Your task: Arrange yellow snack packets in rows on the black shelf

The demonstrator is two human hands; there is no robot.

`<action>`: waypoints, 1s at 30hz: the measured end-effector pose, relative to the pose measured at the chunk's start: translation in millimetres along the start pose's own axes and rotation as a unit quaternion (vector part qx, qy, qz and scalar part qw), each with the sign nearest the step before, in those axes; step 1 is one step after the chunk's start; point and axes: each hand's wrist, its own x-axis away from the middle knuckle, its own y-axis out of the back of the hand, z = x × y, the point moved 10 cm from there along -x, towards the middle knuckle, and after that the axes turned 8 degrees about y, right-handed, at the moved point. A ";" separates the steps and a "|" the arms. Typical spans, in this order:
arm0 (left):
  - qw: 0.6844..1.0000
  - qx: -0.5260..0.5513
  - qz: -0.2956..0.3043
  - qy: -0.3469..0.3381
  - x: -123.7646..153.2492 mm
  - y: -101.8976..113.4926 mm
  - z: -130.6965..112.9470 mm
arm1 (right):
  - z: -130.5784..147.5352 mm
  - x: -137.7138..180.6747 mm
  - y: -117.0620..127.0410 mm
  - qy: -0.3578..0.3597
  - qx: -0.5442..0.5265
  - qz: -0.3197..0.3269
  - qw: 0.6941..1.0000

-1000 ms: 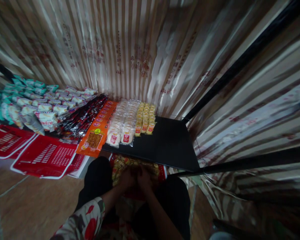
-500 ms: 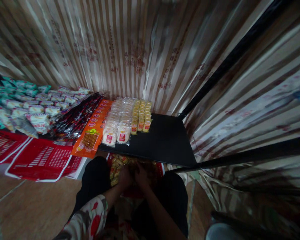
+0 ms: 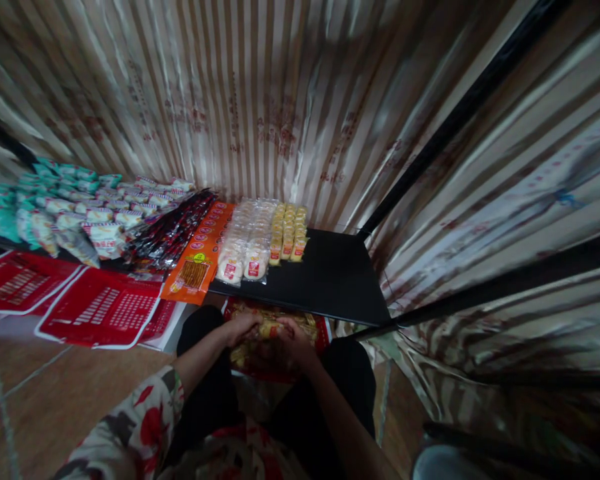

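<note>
A striped, glossy curtain (image 3: 280, 100) is hanging all around the black shelf (image 3: 330, 280), closing it in at the back and along the right side, where two dark frame bars (image 3: 460, 113) are crossing in front of the cloth. The shelf is lying low in front of the seated person, and a brown floor (image 3: 55, 400) is showing to the left of it, below its front edge.

On the shelf, snack packs are lying in rows running back toward the curtain. Starting from the shelf's bare right part and going left: three short rows of small yellow packs (image 3: 290, 233), two rows of clear packs with red labels (image 3: 247, 240), one row of orange packs (image 3: 200, 257), a band of dark red-and-black packs (image 3: 167, 233), then a spread of pale and teal packs (image 3: 55, 207) too many and too blurred to count. Two red flat panels (image 3: 95, 307) are leaning at the shelf's front left edge, overhanging the floor.

The right third of the shelf is standing bare, right up to the front corner where the lower frame bar is meeting it. The front edge is sitting just above the person's knees.

Below that front edge, a red bag of yellow snack packs (image 3: 275, 333) is resting on the person's lap. The left hand (image 3: 243, 328) and right hand (image 3: 293, 337) are both curling closed on yellow packs at the mouth of the bag, touching each other; how many packs they are gripping cannot be told.
</note>
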 end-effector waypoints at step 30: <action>0.977 0.156 -0.054 -0.132 9.5 -31.6 -61.3 | 68.0 -26.0 55.6 0.036 -0.135 -0.153 0.978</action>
